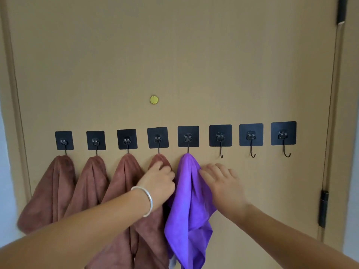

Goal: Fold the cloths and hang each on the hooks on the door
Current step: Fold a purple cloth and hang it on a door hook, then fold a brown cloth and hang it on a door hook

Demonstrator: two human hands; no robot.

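Note:
A row of several black adhesive hooks runs across the tan door. Brown cloths hang from the leftmost hooks, the first brown cloth at far left. A purple cloth hangs from the fifth hook. My left hand, with a silver bangle on its wrist, rests on the fourth brown cloth just left of the purple one. My right hand lies with fingers spread, touching the purple cloth's right edge. Three hooks to the right hang bare, the nearest bare hook beside my right hand.
A brass peephole sits above the hooks. The door frame runs down the left side, and a dark hinge sits at the right edge. A door closer arm shows at the top right.

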